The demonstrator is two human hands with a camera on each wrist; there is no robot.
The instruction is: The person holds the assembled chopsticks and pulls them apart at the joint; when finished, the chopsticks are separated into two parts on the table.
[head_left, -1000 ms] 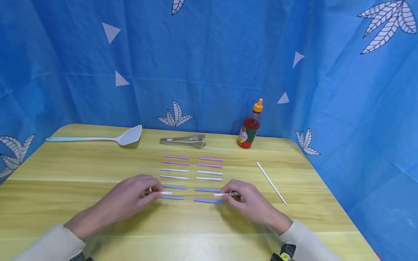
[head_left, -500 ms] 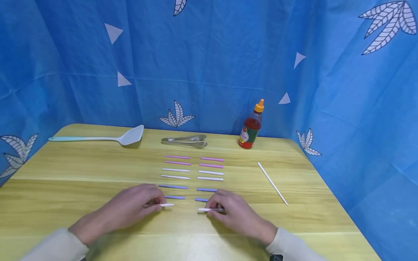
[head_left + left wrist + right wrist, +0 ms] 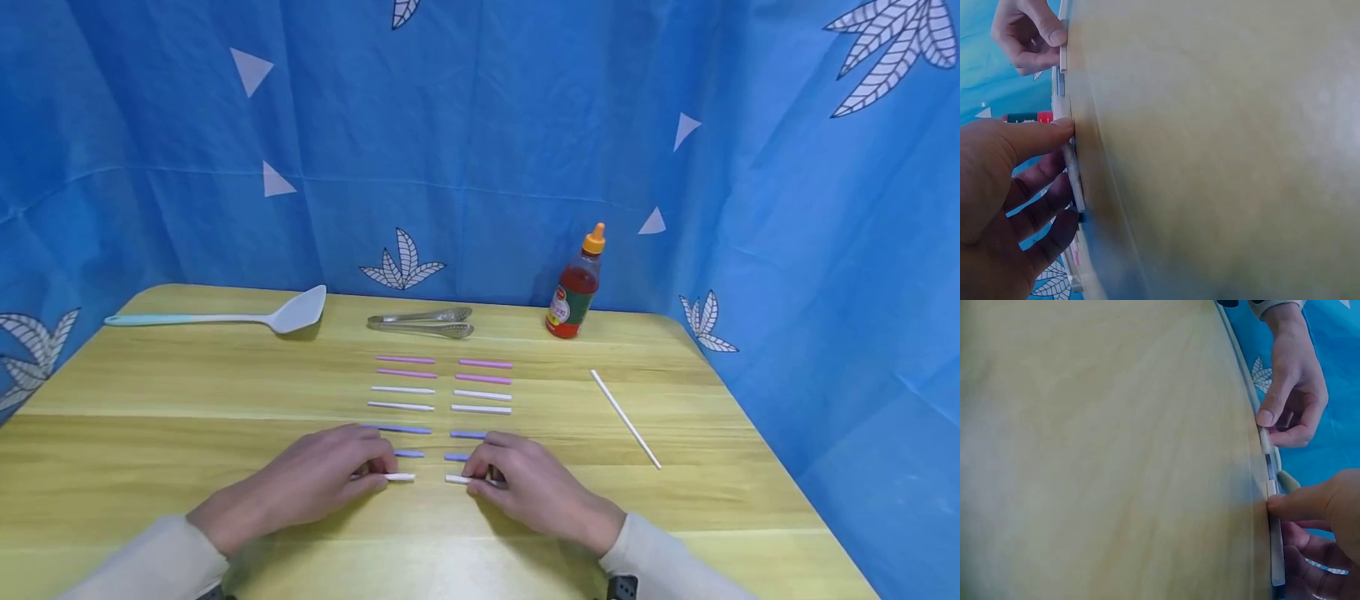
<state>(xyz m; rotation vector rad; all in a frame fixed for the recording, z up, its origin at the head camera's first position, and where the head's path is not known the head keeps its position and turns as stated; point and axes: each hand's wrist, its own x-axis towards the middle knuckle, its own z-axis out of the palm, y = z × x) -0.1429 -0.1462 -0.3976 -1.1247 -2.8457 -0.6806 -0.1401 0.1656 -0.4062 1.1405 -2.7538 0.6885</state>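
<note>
Between thumb and fingers, my left hand (image 3: 337, 467) pinches a short white stick (image 3: 401, 477) low over the table. My right hand (image 3: 525, 483) pinches another white stick (image 3: 454, 479), lined up end to end with the first, a gap between them. In the left wrist view the thumb (image 3: 1054, 134) presses on its stick (image 3: 1075, 181); the right wrist view shows the other stick (image 3: 1277, 550) under the right thumb. Just beyond the hands lie blue sticks (image 3: 405, 429), partly hidden by the fingers. Farther back are rows of white sticks (image 3: 480, 409) and pink sticks (image 3: 483, 379), in two columns.
One longer white stick (image 3: 626, 419) lies slanted to the right. Along the back are a white spatula with a pale green handle (image 3: 217, 318), metal tongs (image 3: 422, 322) and a sauce bottle with an orange cap (image 3: 573, 287). A blue patterned cloth (image 3: 480, 150) hangs behind the wooden table (image 3: 187, 392).
Both hands have come nearer to me with their white sticks and closer together, the right hand moving left and the left hand right. The rows of sticks have stayed put.
</note>
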